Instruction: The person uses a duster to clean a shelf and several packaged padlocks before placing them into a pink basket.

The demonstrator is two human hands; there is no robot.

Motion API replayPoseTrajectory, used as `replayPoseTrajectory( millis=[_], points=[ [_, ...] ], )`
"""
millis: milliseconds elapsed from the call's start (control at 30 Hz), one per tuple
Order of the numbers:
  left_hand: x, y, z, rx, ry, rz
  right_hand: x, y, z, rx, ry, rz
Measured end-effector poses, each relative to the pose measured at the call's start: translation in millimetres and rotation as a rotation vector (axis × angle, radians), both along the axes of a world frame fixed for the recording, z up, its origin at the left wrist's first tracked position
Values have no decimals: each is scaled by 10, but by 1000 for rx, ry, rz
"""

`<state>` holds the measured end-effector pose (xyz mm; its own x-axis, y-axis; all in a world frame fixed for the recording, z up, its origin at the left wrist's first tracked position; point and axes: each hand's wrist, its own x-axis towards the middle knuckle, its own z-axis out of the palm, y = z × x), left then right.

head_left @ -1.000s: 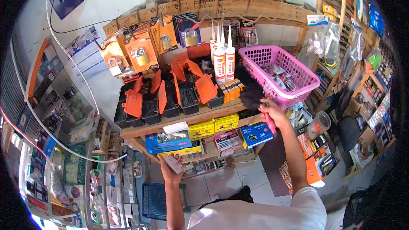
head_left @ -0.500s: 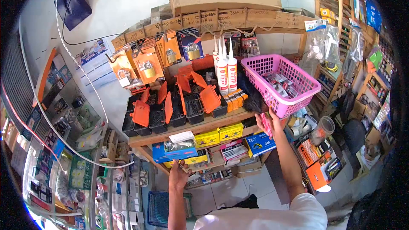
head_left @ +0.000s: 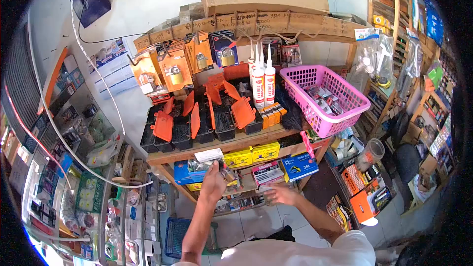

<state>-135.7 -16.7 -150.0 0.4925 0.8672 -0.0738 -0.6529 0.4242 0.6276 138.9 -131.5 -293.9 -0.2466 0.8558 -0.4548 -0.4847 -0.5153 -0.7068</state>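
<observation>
My left hand (head_left: 213, 184) is raised at the blue box (head_left: 183, 173) on the shelf under the counter, its fingers closed. Small brownish pieces show beside its fingertips, and I cannot tell what they are. Just above it, a white-topped plastic packet (head_left: 209, 155) lies on the box. In front of the lower shelf, my right hand (head_left: 283, 195) is open, fingers apart and pointing left, holding nothing. It is nearest the pink-and-white box (head_left: 268, 174) and the blue 3M box (head_left: 300, 166). A pink handle (head_left: 308, 144) sticks out over the counter edge, below black bristles (head_left: 291, 116).
On the wooden counter stand black bins with orange lids (head_left: 163, 126), white sealant tubes (head_left: 269, 83) and a pink basket (head_left: 326, 99) of small packs. Carded padlocks (head_left: 174, 75) hang behind. Yellow boxes (head_left: 252, 155) line the shelf; a glass case is at left.
My right hand has let go of the pink handle and moved down and left to the lower shelf. My left hand has risen slightly toward the packet on the blue box.
</observation>
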Motion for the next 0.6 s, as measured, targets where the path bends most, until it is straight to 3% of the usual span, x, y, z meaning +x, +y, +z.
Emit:
replayPoseTrajectory(
  millis=[33, 100, 167, 200, 233, 267, 333, 433, 567, 600],
  points=[
    [78, -7, 209, 27, 37, 7, -143, 35, 314, -3, 0, 3],
    [126, 96, 354, 120, 51, -56, -296, 189, 910, 483, -520, 234],
    [266, 155, 627, 245, 90, 32, -324, 382, 1408, 751, -969, 70],
    [323, 161, 799, 345, 51, 54, -466, 390, 1765, 778, -571, -73],
    [373, 149, 1002, 446, 11, 77, -388, 470, 1975, 846, -764, -59],
    [433, 94, 1247, 523, 18, 129, -438, 526, 2223, 1063, -651, -117],
    [547, -20, 1704, 672, 74, 218, -497, 439, 2763, 1057, -685, -165],
    [686, -34, 2110, 929, 137, 366, -532, 623, 3056, 1198, -827, -336],
    [786, 30, 2536, 988, 217, 432, -523, 820, 3504, 1288, -704, -407],
    [811, 92, 2631, 1117, 262, 468, -536, 815, 3637, 1247, -638, -431]
  ],
)
